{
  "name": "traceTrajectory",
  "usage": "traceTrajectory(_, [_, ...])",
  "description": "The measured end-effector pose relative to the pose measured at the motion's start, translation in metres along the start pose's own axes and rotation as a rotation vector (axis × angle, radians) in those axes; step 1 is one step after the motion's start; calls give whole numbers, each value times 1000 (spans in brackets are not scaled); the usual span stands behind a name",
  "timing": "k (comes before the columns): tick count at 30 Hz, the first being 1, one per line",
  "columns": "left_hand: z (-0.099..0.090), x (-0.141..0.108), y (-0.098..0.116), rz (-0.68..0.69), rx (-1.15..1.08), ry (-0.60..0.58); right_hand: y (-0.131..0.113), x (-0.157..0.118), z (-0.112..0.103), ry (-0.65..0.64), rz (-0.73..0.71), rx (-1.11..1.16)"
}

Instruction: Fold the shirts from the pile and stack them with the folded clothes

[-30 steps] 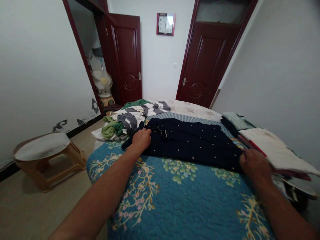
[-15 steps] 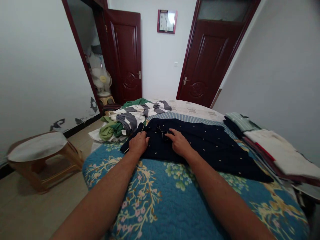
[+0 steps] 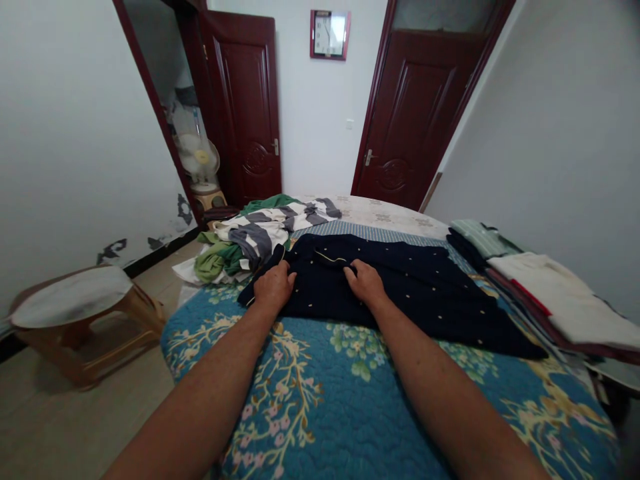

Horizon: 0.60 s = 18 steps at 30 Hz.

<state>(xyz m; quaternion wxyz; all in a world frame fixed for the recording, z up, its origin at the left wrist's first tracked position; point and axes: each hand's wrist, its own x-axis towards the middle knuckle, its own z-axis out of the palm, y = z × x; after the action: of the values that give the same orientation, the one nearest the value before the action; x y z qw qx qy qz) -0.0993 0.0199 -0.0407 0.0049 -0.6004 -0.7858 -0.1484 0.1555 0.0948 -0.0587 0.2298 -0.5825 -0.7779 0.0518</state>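
Observation:
A dark navy shirt with small pale dots lies spread on a blue floral quilt. Near its left end my left hand is closed on the cloth, by an edge with thin pale trim. My right hand pinches the end of a dark, pale-trimmed strip, which looks like the collar, and draws it out toward the right. The fingertips of both hands are partly hidden in the dark fabric.
Rumpled striped and green clothes lie at the back left. Folded clothes are stacked on the right. A stool stands left of the bed, with a fan farther back.
My right hand has closed on the trimmed strip and moved slightly right. The strip, curled and bunched before, now stretches out straighter. My left hand stays at the same part of the shirt.

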Motion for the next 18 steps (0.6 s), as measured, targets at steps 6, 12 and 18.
traceTrajectory(6, [0, 1, -1, -10, -11, 5, 0, 2, -3, 14, 185, -33])
traceTrajectory(12, [0, 4, 0, -16, -7, 8, -1, 0, -9, 105, 94, -9])
traceTrajectory(18, [-2, 5, -1, 21, 23, 57, -29, -20, -14, 20, -359, -62])
